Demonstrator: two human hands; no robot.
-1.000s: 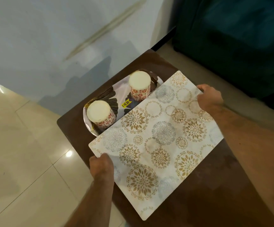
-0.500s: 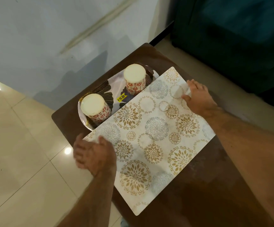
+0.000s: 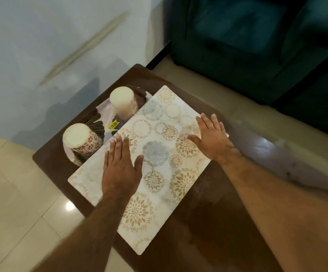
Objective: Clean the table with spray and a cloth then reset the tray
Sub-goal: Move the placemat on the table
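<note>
A rectangular placemat (image 3: 159,165), pale with gold and grey floral medallions, lies flat and askew on the dark brown worktop (image 3: 227,222), one long edge running along the side nearest the tiled floor (image 3: 18,203). Both hands rest palm-down on it with straight, slightly spread fingers and grip nothing. The left hand (image 3: 120,169) lies on the mat's left half, its fingertips close to the edge that faces the tray. The right hand (image 3: 212,138) lies on the mat's far right part, near the corner that points toward the sofa.

Just beyond the mat's far-left edge sits the tray (image 3: 108,114), oval, with a pale centre and dark striped leaf patterns; the mat covers its near rim. A yellow price sticker (image 3: 113,125) shows on the tray right at the mat's edge. Two cylindrical candles with cream tops and red-flowered wrappers stand upright on the tray: the near candle (image 3: 81,139) at the left end, the far candle (image 3: 124,102) at the other end, well apart from each other.

Beyond the worktop rises a pale wall (image 3: 61,46), and a dark teal sofa (image 3: 257,40) fills the upper right
</note>
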